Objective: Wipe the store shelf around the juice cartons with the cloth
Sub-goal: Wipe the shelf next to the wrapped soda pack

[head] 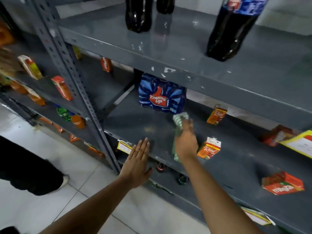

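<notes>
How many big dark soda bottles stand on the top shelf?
3: one at back left, one just behind it, one with a blue label at right. More may be out of view.

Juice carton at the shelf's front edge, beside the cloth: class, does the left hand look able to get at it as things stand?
Probably not directly. The right hand, holding the green cloth, lies between the flat left hand and that juice carton; the left would have to cross over the right forearm.
</notes>
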Available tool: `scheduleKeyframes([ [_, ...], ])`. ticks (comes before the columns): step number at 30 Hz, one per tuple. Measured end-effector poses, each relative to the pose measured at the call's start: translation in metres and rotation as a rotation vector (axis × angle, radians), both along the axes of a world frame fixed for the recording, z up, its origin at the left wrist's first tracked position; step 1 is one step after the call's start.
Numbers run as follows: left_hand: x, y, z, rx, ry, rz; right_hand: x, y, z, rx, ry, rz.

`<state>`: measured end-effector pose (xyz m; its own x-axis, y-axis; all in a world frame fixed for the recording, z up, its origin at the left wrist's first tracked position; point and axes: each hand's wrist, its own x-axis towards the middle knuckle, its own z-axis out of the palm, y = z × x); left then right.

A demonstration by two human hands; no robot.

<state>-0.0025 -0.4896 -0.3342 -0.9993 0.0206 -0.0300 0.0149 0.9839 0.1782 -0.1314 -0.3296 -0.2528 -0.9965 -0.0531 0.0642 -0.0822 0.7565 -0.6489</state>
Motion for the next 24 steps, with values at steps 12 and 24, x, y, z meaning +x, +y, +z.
scheduleKeyframes([
  [12,-0.015,-0.067,0.0,0.092,0.002,0.232,-0.025,-0.099,-0.051,0.274,0.017,0.313],
  [24,-0.012,-0.087,-0.001,0.155,-0.006,0.176,-0.042,-0.097,-0.036,0.032,-0.195,0.964],
])
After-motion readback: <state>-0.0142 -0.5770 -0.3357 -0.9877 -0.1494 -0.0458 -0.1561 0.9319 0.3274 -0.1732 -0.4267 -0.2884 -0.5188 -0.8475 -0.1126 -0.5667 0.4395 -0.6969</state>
